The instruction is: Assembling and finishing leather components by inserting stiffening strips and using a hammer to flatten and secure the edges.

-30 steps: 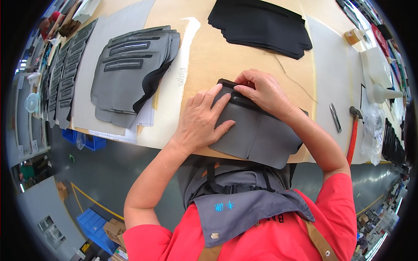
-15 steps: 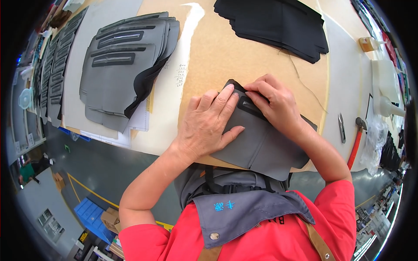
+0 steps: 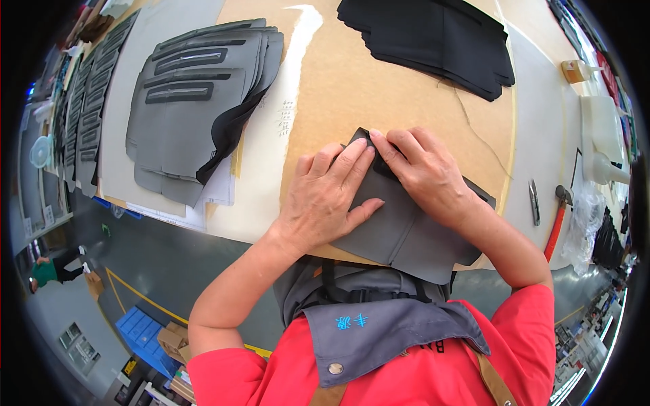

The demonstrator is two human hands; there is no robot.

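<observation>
A grey fabric panel (image 3: 421, 238) with a black underside lies at the table's near edge, partly overhanging it. My left hand (image 3: 318, 193) rests flat on the panel's left side, fingers stretched out and thumb spread. Beside its fingertips, my right hand (image 3: 428, 174) is closed, with thumb and bent fingers at the black edge strip (image 3: 363, 133) near the panel's far corner. Those fingers cover most of the black-framed slot on the panel, and the exact pinch is partly hidden.
A stack of grey panels (image 3: 176, 132) with black-framed slots lies at left, and a black fabric stack (image 3: 433, 44) at the far side. On the right are snips (image 3: 534, 203), a red-handled hammer (image 3: 558, 222), a clear plastic bag (image 3: 586, 233) and a small glue bottle (image 3: 577, 71).
My right hand has shifted slightly left and turned, its fingers now against my left fingertips and over the slot. My left hand stays flat on the panel.
</observation>
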